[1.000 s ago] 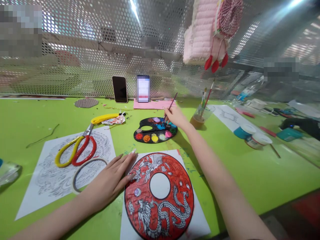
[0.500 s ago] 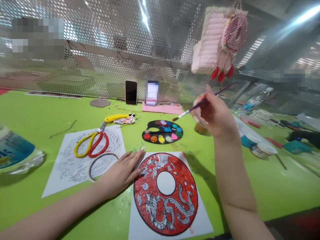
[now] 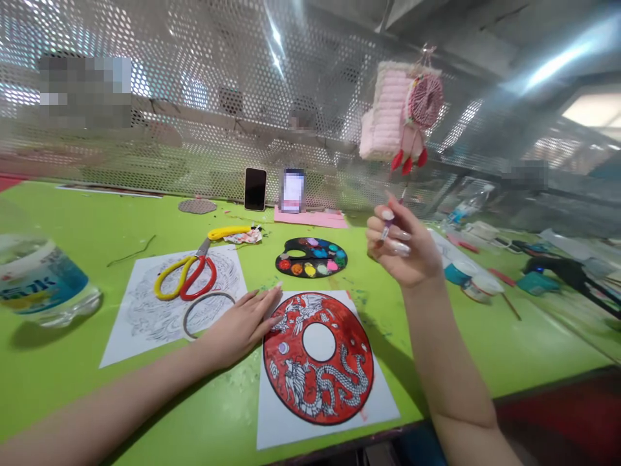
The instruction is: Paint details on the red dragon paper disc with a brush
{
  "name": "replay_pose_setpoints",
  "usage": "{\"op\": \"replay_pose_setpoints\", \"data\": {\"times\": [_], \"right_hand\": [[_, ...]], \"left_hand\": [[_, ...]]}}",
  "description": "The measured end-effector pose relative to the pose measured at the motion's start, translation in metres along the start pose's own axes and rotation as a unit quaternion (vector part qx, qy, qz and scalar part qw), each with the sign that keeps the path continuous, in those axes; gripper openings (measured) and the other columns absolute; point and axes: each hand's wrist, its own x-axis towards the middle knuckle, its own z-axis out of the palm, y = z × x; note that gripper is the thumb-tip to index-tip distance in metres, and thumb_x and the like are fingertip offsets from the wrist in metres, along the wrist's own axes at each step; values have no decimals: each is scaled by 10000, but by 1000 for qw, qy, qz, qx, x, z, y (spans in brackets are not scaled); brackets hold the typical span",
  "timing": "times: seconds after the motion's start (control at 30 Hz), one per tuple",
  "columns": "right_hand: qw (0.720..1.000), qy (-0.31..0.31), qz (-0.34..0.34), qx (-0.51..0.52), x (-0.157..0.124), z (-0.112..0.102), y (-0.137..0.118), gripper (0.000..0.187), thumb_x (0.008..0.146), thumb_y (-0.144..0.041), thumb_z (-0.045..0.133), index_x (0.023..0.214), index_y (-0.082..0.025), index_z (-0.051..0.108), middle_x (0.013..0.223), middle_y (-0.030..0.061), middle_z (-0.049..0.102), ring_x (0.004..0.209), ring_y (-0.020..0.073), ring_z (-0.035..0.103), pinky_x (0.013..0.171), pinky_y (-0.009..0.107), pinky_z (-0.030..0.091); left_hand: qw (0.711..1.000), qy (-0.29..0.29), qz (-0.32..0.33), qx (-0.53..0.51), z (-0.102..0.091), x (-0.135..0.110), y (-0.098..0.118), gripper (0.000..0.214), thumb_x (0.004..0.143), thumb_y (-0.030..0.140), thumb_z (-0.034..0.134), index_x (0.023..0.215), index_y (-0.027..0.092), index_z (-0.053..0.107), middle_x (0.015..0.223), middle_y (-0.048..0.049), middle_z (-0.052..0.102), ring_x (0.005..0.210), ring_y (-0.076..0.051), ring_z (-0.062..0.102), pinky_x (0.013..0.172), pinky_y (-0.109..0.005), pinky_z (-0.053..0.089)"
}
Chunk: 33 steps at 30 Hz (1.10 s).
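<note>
My left hand (image 3: 242,325) lies flat, fingers spread, on the green table and the left edge of a white sheet (image 3: 383,406) bearing a red painted ring (image 3: 317,357) with a dragon and a bird. My right hand (image 3: 402,246) is raised above the table, fingers pinched on a thin purple paintbrush (image 3: 388,225) that points toward me, mostly hidden by the fingers. A black paint palette (image 3: 310,257) with several coloured wells lies beyond the sheet.
Yellow-and-red scissors (image 3: 187,275) and a tape ring (image 3: 207,312) lie on a second printed sheet (image 3: 145,330). A water bottle (image 3: 41,285) lies at far left. Two phones (image 3: 255,189) lean on the mesh wall. Paint jars (image 3: 460,273) stand right. A pink ornament (image 3: 400,113) hangs overhead.
My right hand lifted the brush from the palette, drew it back and turned it end-on. The left hand stayed on the sheet. The view shifted left and farther back.
</note>
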Motion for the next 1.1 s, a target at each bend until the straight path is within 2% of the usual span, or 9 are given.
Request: {"op": "replay_pose_setpoints", "data": {"times": [0.07, 0.13, 0.2, 0.27, 0.4, 0.5, 0.73, 1.1], "right_hand": [[1000, 19, -7, -20, 4, -2, 6, 429, 962, -492, 422, 620, -239, 368, 478, -98, 196, 343, 55, 206, 360, 201, 222], [998, 49, -15, -46, 15, -5, 20, 430, 992, -492, 360, 656, -231, 427, 469, -81, 292, 350, 67, 301, 370, 208, 280], [992, 91, -21, -82, 30, -10, 42, 437, 1012, -494, 343, 715, -211, 495, 516, -51, 444, 412, 78, 448, 406, 207, 351], [983, 132, -12, -126, 47, -17, 69, 387, 1013, -458, 418, 779, -175, 541, 606, -33, 545, 488, 78, 528, 448, 197, 403], [967, 136, 47, -208, 69, -30, 117, 299, 983, -403, 540, 936, -120, 624, 771, -3, 626, 594, 88, 586, 569, 240, 520], [955, 131, 61, -258, 75, -39, 139, 266, 975, -376, 561, 1022, -125, 635, 899, 31, 657, 722, 120, 634, 667, 288, 557], [939, 111, 81, -315, 79, -48, 159, 278, 971, -372, 567, 1091, -130, 631, 1007, 58, 663, 840, 155, 656, 761, 346, 567], [936, 104, 87, -324, 81, -51, 162, 282, 972, -382, 563, 1080, -131, 636, 994, 56, 668, 831, 153, 658, 760, 345, 567]], "left_hand": [[1000, 3, 1, 0, 1, 0, 0, 668, 1015, 547, 153, 1530, 135, 262, 1432, -147, 531, 1321, -264, 516, 1119, -422, 411], [1000, 4, 2, 0, 2, 0, -1, 662, 1016, 544, 170, 1532, 138, 256, 1432, -146, 531, 1317, -268, 519, 1117, -428, 415], [1000, 3, 5, 0, 3, 0, -3, 653, 1018, 536, 190, 1534, 140, 253, 1436, -145, 527, 1314, -274, 520, 1109, -436, 423], [1000, 5, 9, 1, 6, 0, -7, 636, 1022, 518, 206, 1536, 146, 250, 1444, -142, 519, 1313, -278, 520, 1104, -442, 430], [1000, 15, 22, 4, 12, -2, -15, 599, 1027, 487, 244, 1550, 195, 213, 1469, -112, 497, 1320, -277, 513, 1118, -440, 415], [999, 21, 29, 6, 15, -2, -19, 590, 1028, 474, 270, 1558, 231, 179, 1490, -93, 474, 1331, -277, 502, 1126, -440, 407], [999, 20, 29, 7, 14, -2, -17, 590, 1023, 467, 311, 1558, 259, 173, 1482, -83, 486, 1318, -278, 518, 1125, -441, 413], [999, 14, 31, 7, 12, -3, -17, 580, 1025, 470, 305, 1554, 258, 196, 1482, -85, 486, 1335, -278, 499, 1131, -444, 403]]}}
